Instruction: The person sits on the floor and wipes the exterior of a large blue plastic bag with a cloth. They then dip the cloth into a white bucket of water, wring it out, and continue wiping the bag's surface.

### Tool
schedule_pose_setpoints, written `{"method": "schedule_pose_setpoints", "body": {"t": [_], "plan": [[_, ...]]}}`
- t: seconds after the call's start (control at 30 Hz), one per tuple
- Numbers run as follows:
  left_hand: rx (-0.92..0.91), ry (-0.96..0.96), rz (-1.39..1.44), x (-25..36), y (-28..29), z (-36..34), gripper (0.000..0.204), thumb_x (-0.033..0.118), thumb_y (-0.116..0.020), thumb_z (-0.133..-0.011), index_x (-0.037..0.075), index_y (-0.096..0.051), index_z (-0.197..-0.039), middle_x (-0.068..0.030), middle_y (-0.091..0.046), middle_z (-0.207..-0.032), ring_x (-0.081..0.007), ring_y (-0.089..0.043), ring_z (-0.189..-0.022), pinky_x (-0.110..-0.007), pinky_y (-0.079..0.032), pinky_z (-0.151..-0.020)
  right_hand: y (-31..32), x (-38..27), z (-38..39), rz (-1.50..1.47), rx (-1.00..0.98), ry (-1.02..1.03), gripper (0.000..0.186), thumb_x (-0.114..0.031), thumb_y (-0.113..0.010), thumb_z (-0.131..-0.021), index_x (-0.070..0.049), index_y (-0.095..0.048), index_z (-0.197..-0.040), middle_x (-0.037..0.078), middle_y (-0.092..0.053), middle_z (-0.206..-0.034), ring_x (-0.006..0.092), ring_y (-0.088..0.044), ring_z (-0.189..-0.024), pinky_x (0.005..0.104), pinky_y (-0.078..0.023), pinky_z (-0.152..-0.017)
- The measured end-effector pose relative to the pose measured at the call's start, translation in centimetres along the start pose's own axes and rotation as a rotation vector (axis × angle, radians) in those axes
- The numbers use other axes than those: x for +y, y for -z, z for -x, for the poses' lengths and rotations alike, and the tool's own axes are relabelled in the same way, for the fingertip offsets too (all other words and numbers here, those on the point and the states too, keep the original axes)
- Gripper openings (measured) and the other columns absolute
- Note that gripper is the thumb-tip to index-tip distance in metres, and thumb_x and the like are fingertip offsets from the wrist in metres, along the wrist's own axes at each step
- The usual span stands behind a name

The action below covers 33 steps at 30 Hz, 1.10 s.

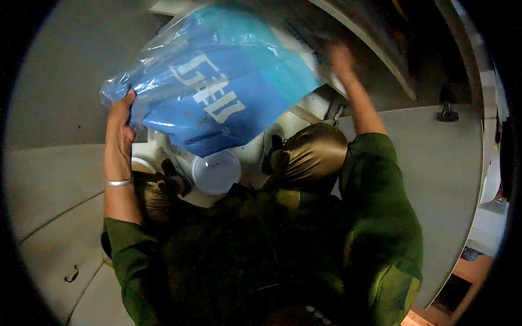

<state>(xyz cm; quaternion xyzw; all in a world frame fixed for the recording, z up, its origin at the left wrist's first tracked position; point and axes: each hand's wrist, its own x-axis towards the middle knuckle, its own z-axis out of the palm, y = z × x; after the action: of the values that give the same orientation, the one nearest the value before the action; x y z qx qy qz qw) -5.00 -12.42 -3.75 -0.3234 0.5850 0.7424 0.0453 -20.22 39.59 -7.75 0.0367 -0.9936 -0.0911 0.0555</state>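
Observation:
A large plastic bag (217,92), blue and teal with clear edges and white lettering, is spread out in front of me. My left hand (122,113) grips its near left edge, thumb pressed over the film. Beyond the bag's right side, my right hand (340,58) is raised and smeared by motion. Its fingers do not show clearly, so whether it touches the bag is uncertain. Below the bag, between my knees, sits a white round tub or lid (216,173).
A second white round thing (142,165) shows partly beside my left forearm. At right, a pale cabinet door (418,179) stands open with a dark hinge (447,113). A curved shelf edge (375,46) runs above my right hand. A small dark hook-shaped piece (71,274) lies at lower left.

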Motion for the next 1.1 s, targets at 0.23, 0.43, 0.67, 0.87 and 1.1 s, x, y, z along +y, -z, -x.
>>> {"method": "schedule_pose_setpoints", "body": {"t": [0.23, 0.43, 0.67, 0.87, 1.1], "plan": [[-0.009, 0.021, 0.017, 1.0, -0.5, 0.6, 0.034, 0.017, -0.052, -0.08, 0.0, -0.044, -0.108, -0.0145, -0.054, -0.096, -0.0254, -0.056, -0.079, -0.036, -0.049, -0.065, 1.3, -10.6, 2.8, -0.46, 0.33, 0.123, 0.041, -0.009, -0.055, -0.064, -0.019, -0.052, -0.103, 0.015, -0.049, -0.095, 0.0324, -0.046, -0.091, 0.0408, -0.041, -0.074], [0.053, 0.079, 0.065, 0.3, 0.5, 0.7, 0.034, 0.017, -0.053, -0.079, 0.0, -0.045, -0.107, -0.0135, -0.054, -0.096, -0.0236, -0.055, -0.08, -0.034, -0.048, -0.066, 3.0, 3.8, 6.1, 0.116, -0.024, -0.152, 0.05, -0.029, -0.054, -0.074, -0.022, -0.04, -0.121, 0.011, -0.045, -0.118, 0.0297, -0.044, -0.104, 0.0387, -0.035, -0.086], [-0.003, 0.063, -0.155, 0.8, -2.2, 2.5, 0.032, 0.02, -0.051, -0.081, -0.001, -0.048, -0.105, -0.0116, -0.055, -0.092, -0.0185, -0.055, -0.074, -0.028, -0.045, -0.062, 3.1, -2.1, -1.7, -0.047, 0.433, 0.191, 0.038, -0.025, -0.05, -0.073, -0.009, -0.049, -0.108, 0.015, -0.052, -0.1, 0.0312, -0.049, -0.091, 0.0398, -0.04, -0.078], [-0.048, 0.076, -0.017, 1.0, -1.8, 1.6, 0.031, 0.022, -0.052, -0.08, 0.0, -0.048, -0.102, -0.0142, -0.056, -0.089, -0.0246, -0.057, -0.07, -0.035, -0.049, -0.057, 7.6, -22.7, -5.0, -0.372, 0.484, 0.638, 0.02, -0.017, -0.049, -0.072, -0.021, -0.056, -0.09, 0.012, -0.047, -0.093, 0.03, -0.048, -0.088, 0.0412, -0.044, -0.072], [-0.123, 0.078, 0.21, 2.3, -2.1, 3.3, 0.032, 0.018, -0.053, -0.079, 0.0, -0.047, -0.105, -0.0154, -0.055, -0.096, -0.0264, -0.056, -0.079, -0.037, -0.048, -0.068, 0.0, -8.9, -7.4, -0.566, 0.236, -0.028, 0.041, -0.024, -0.048, -0.078, -0.015, -0.043, -0.118, 0.013, -0.039, -0.123, 0.0316, -0.037, -0.111, 0.0409, -0.034, -0.091]]}}
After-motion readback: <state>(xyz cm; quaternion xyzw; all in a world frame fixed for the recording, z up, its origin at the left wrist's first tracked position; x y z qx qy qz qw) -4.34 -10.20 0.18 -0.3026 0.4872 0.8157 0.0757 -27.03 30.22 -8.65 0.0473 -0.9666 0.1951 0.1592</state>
